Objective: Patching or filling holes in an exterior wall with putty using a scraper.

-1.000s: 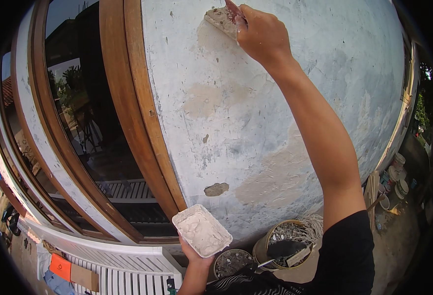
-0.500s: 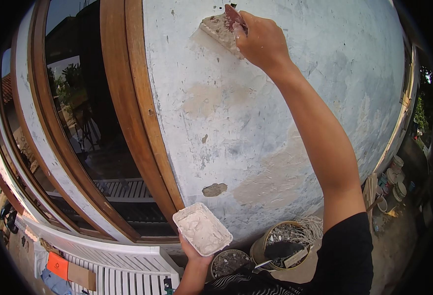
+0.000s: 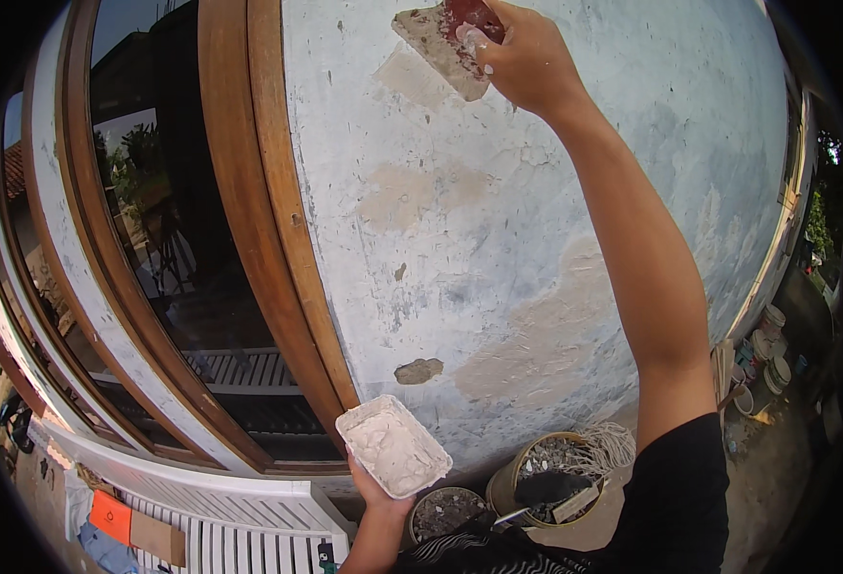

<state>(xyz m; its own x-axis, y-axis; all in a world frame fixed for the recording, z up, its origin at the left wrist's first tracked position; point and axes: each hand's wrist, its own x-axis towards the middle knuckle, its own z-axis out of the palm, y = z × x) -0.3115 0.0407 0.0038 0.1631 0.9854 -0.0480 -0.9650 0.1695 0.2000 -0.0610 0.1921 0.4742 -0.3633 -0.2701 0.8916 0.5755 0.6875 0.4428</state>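
Observation:
High on the pale, patchy wall (image 3: 536, 210), my right hand (image 3: 528, 59) grips a putty knife (image 3: 445, 53) by its reddish handle. Dried and wet filler coats the wide blade, and white smears mark my thumb. Just below the blade lies a beige patch of filler (image 3: 410, 78). Lower down, my left hand (image 3: 373, 486) is closed around a white rectangular tub (image 3: 347, 423) from beneath. Creamy filler (image 3: 393, 448) fills the tub, its surface lumpy. Larger beige patches (image 3: 526, 354) spread over the wall, and a bare grey chip (image 3: 418, 371) shows above the tub.
Wooden window frames (image 3: 268, 191) with dark glass stand at the left. A white slatted bench (image 3: 249, 517) sits below, bearing an orange box (image 3: 110, 517). Two rubble-filled containers, including a bucket (image 3: 505, 488), stand at the wall's foot. Stacked pots (image 3: 770, 364) are at the far right.
The putty knife in my right hand has moved slightly up and right with its blade tilted differently, uncovering a beige filler patch. My left hand and the tub have stayed nearly still.

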